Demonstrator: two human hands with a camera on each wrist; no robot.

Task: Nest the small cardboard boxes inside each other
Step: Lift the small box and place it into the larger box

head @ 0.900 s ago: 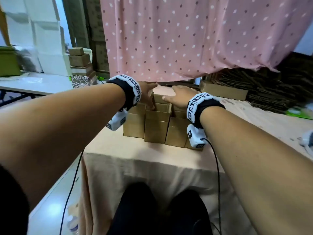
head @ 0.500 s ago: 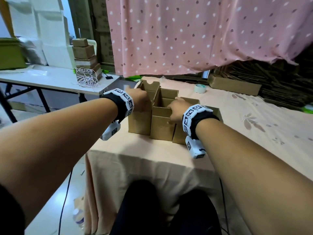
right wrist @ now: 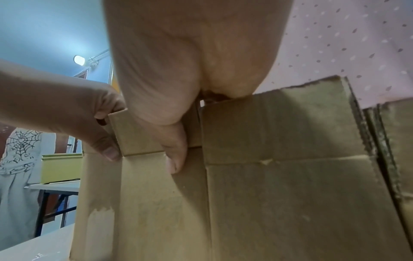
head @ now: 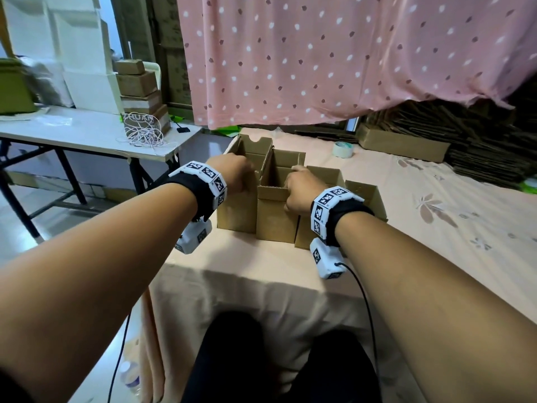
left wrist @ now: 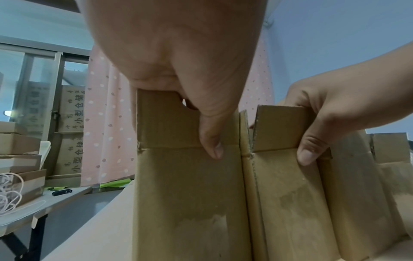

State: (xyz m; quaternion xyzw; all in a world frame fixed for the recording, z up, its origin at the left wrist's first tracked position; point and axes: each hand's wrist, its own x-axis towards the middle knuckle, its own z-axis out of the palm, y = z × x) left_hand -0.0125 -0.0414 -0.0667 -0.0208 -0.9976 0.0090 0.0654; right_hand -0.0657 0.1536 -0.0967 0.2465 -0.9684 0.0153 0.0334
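Boxes not nested yet: left hand (head: 232, 175) pinches left box (head: 236, 207) flap, right hand (head: 299, 190) pinches middle box (head: 276, 222) flap; next, lift one into another.

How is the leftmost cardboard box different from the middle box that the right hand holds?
The leftmost box is held by the left hand, the middle box by the right hand. The leftmost box's far flap has a curved notch; the middle box's far flap looks plain. The leftmost box sits further back, the middle box nearer the table edge. Both are brown, upright, open-topped, and touch side by side.
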